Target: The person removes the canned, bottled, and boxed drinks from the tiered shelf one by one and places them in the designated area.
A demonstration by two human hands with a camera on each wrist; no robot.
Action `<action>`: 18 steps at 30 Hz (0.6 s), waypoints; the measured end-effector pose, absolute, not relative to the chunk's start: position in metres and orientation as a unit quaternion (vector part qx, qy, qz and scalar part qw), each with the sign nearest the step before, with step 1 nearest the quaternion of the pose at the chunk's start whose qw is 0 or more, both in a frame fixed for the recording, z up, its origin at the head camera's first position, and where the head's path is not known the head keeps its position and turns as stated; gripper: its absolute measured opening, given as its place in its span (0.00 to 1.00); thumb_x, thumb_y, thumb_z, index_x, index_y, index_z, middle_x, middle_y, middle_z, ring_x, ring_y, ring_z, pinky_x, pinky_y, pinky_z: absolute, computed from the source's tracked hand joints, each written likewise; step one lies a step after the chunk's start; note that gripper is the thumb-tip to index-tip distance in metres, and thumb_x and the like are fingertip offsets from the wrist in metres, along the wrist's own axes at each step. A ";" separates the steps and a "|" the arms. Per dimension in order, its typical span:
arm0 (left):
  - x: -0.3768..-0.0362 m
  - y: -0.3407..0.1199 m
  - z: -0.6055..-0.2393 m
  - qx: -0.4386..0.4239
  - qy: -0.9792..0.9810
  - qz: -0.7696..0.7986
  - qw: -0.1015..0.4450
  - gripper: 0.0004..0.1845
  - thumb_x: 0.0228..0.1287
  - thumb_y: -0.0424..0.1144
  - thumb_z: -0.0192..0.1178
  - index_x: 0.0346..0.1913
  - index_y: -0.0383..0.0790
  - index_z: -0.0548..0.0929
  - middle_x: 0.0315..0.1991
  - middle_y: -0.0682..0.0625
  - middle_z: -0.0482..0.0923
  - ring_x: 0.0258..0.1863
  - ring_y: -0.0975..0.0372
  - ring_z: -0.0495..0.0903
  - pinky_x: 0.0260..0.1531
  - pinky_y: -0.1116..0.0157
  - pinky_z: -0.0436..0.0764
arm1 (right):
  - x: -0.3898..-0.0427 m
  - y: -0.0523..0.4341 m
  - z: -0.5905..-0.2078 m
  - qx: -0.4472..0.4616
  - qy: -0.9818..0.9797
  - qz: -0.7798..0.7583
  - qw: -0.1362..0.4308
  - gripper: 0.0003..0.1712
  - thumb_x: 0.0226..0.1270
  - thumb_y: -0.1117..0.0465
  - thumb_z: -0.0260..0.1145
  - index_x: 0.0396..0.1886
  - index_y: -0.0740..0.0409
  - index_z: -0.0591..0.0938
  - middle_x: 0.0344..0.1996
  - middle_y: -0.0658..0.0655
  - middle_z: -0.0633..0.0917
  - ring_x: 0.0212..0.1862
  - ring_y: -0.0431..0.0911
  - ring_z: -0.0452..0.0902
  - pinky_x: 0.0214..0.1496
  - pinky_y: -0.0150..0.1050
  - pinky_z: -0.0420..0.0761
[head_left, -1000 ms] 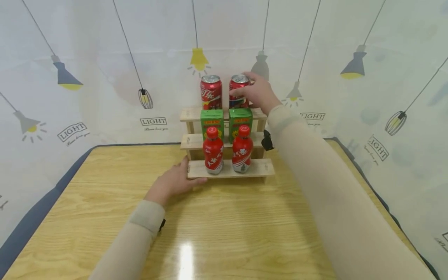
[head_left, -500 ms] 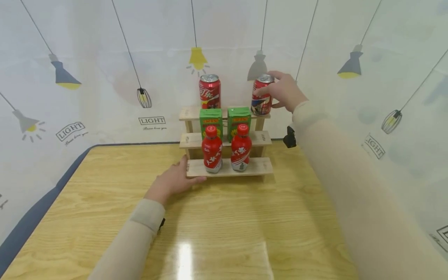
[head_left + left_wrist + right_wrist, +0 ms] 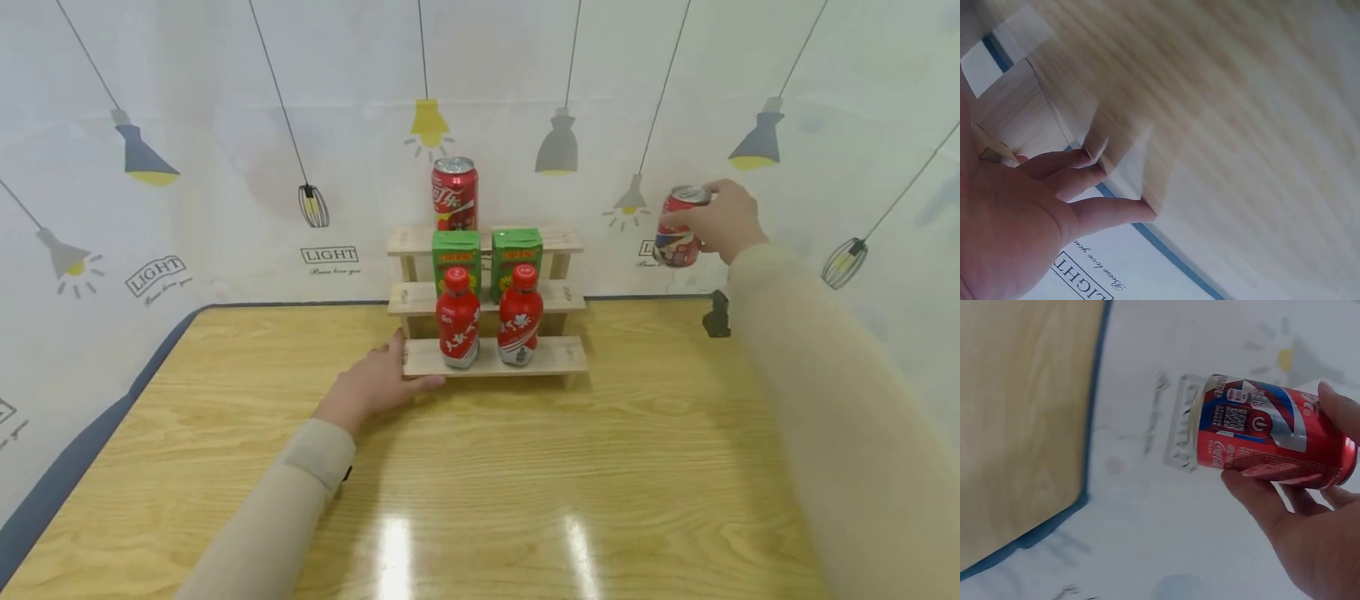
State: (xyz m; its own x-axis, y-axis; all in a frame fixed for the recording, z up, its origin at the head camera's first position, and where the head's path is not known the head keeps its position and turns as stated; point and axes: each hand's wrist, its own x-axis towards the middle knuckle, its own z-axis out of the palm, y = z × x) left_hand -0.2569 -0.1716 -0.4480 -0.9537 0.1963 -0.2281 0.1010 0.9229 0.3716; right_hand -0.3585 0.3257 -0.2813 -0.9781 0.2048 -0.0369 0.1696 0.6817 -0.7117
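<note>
**Right hand holds cola can in the air, left hand steadies the rack**

Your right hand (image 3: 723, 221) grips a red cola can (image 3: 678, 227) around its side wall, held in the air to the right of the wooden step rack (image 3: 487, 358), well apart from it and above the far right part of the desk (image 3: 525, 483). In the right wrist view the fingers (image 3: 1260, 500) curl round the can body (image 3: 1266, 447), thumb on one side, the rest on the other; the can is tilted.

Your left hand (image 3: 371, 387) lies flat on the desk with its fingers (image 3: 1069, 165) fairly straight, touching the left end of the rack's lowest step; it holds nothing.

On the rack: one cola can (image 3: 454, 193) on the top step, two green drink cartons (image 3: 455, 250) (image 3: 516, 248) on the middle step, two red bottles (image 3: 458, 318) (image 3: 519, 317) on the bottom step.

Handling, as a judgement: the can is rigid but thin-walled, so a hard squeeze could dent it. Smooth printed metal, likely slippery. Can't tell full or empty. Best hold is mid-body, as you have it, not the rim. Keep it upright.
</note>
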 end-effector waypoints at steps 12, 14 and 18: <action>-0.256 -0.169 -0.447 0.071 0.973 0.176 0.130 0.71 0.60 0.86 0.53 0.88 0.40 0.36 0.84 0.31 0.53 0.79 0.34 0.64 0.72 0.29 0.69 | -0.340 0.374 -0.384 -0.122 -0.918 0.377 0.014 0.58 0.69 0.40 0.74 0.80 0.75 0.60 0.73 0.78 0.70 0.69 0.69 0.72 0.69 0.64 0.80; -0.256 -0.168 -0.448 0.070 0.972 0.179 0.132 0.71 0.60 0.85 0.54 0.88 0.40 0.36 0.84 0.31 0.53 0.80 0.34 0.64 0.74 0.30 0.69 | -0.338 0.376 -0.390 -0.124 -0.919 0.375 0.011 0.58 0.69 0.41 0.74 0.80 0.76 0.59 0.74 0.79 0.69 0.73 0.72 0.67 0.75 0.68 0.74; -0.256 -0.169 -0.448 0.068 0.972 0.183 0.130 0.71 0.59 0.85 0.54 0.88 0.40 0.36 0.85 0.31 0.53 0.80 0.34 0.63 0.75 0.31 0.68 | -0.339 0.377 -0.396 -0.128 -0.918 0.375 0.007 0.60 0.69 0.42 0.74 0.81 0.76 0.55 0.76 0.80 0.66 0.75 0.74 0.64 0.78 0.70 0.69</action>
State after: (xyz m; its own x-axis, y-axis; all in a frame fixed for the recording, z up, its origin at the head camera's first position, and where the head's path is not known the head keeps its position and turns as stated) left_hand -0.2561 -0.1692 -0.4477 -0.9569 0.1801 -0.2277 0.0847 0.9234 0.3743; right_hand -0.3385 0.3769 -0.3956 -0.9673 0.2400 -0.0820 0.2288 0.6861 -0.6905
